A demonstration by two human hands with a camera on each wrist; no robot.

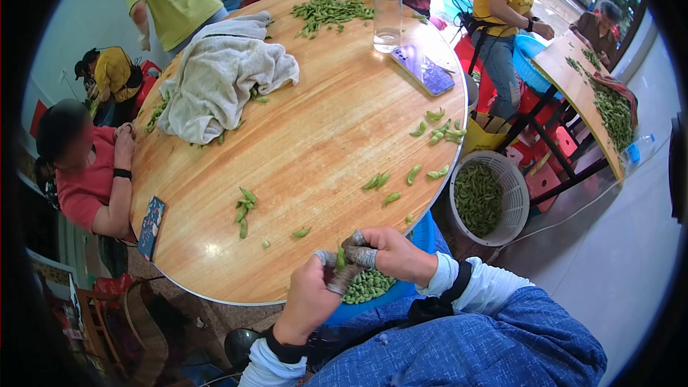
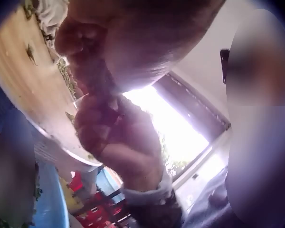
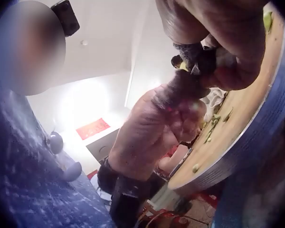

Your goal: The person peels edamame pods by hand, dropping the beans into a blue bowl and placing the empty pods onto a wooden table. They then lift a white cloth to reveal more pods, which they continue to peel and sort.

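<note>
In the head view my left hand [image 1: 312,295] holds a green edamame pod [image 1: 340,258] between thumb and fingers. Close against it, my right hand [image 1: 401,256] has curled fingers pinching at the pod's end, which they mostly hide. Grey-brown wraps cover several fingertips on both hands. Directly below is a blue basin [image 1: 424,235] with shelled green beans [image 1: 367,287] inside. Both wrist views are dark around the fingers; the left hand [image 3: 149,126] and right hand [image 2: 126,137] meet there at the fingertips.
Loose pods [image 1: 246,208] lie scattered on the round wooden table [image 1: 322,150]. A crumpled cloth [image 1: 215,72], a bottle [image 1: 388,18] and a phone [image 1: 423,70] are farther back. A white basket [image 1: 512,193] of pods stands on the floor at right. Other people sit or stand around.
</note>
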